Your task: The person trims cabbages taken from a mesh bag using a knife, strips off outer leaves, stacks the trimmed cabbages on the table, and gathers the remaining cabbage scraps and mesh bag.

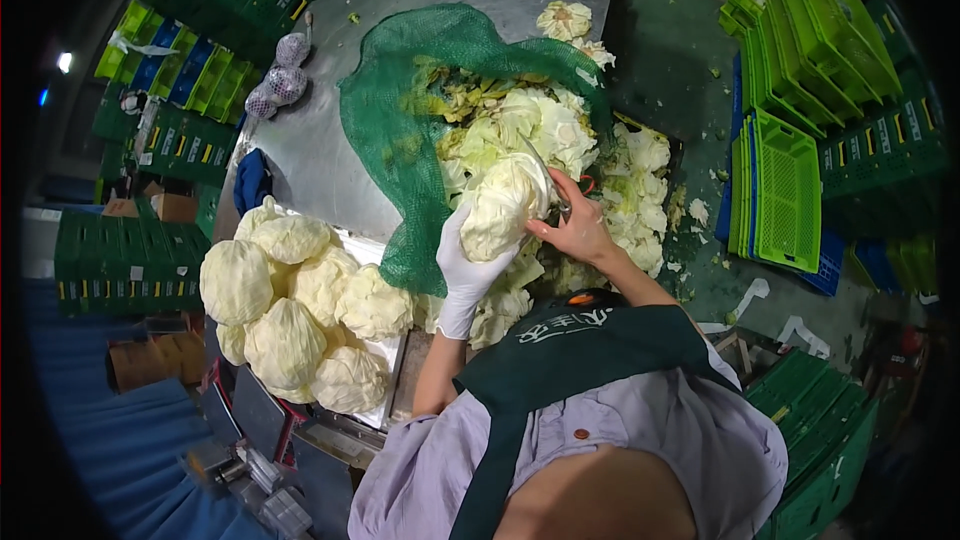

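While the white-gloved left hand [463, 265] cups a pale green cabbage [503, 206] from below, fingers curled around it, the bare right hand [578, 228] grips a knife [541, 170] against its top. The cabbage, crinkled and loose-leaved, is held above the steel table [320, 140], beside a green net sack [400, 130] of leaf trimmings. Trimmed cabbages [290, 310] pile to the left.

The gloved left hand [466, 275] cups a cabbage [503, 205] from below, over the bench [320, 130]. The bare right hand [578, 230] grips a knife [543, 172] whose blade lies against the cabbage's top. Trimmed cabbages [295, 305] pile at the bench's left edge; a green net [410, 110] sprawls behind. Green crates [810, 70] stand to the right.
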Available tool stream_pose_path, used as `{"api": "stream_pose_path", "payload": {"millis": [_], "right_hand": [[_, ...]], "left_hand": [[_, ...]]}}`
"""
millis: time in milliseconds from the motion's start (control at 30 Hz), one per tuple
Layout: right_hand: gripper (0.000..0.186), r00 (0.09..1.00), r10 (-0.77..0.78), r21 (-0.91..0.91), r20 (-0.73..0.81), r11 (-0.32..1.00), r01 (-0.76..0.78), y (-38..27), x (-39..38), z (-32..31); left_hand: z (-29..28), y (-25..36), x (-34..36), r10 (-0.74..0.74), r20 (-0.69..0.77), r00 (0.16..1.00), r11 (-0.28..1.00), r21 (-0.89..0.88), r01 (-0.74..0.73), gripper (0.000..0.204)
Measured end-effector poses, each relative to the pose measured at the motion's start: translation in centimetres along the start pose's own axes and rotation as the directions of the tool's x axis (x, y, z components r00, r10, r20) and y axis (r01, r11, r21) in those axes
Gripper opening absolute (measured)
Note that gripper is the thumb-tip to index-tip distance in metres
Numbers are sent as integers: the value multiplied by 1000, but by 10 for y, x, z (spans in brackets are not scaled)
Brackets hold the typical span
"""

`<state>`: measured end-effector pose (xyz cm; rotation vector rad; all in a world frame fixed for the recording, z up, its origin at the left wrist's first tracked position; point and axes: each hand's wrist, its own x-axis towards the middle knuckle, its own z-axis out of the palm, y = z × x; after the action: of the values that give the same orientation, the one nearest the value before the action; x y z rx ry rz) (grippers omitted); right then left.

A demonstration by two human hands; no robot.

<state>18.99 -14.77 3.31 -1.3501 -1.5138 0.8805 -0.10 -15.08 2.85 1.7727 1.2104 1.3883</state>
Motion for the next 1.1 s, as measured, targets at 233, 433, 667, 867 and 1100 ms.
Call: {"api": "stream_pose_path", "payload": {"millis": [233, 433, 667, 867, 1100], "right_hand": [[38, 949, -202, -54, -241, 979, 194, 9, 13, -21], [28, 894, -70, -291, -443, 954, -69, 49, 45, -42], [67, 969, 108, -305, -221, 936, -174, 50, 43, -67], [39, 927, 300, 369, 223, 854, -365, 9, 27, -45], [37, 975, 135, -432, -175, 880, -200, 89, 27, -42]], "left_hand": [[-23, 35, 22, 424, 120, 898, 859, 262, -441, 64], [-30, 48, 22, 469, 170, 867, 834, 236, -498, 60], [-33, 52, 21, 506, 404, 762, 724, 280, -630, 62], [-28, 42, 21, 467, 395, 791, 791, 214, -573, 63], [-19, 50, 9, 74, 103, 992, 996, -51, -69, 72]]}}
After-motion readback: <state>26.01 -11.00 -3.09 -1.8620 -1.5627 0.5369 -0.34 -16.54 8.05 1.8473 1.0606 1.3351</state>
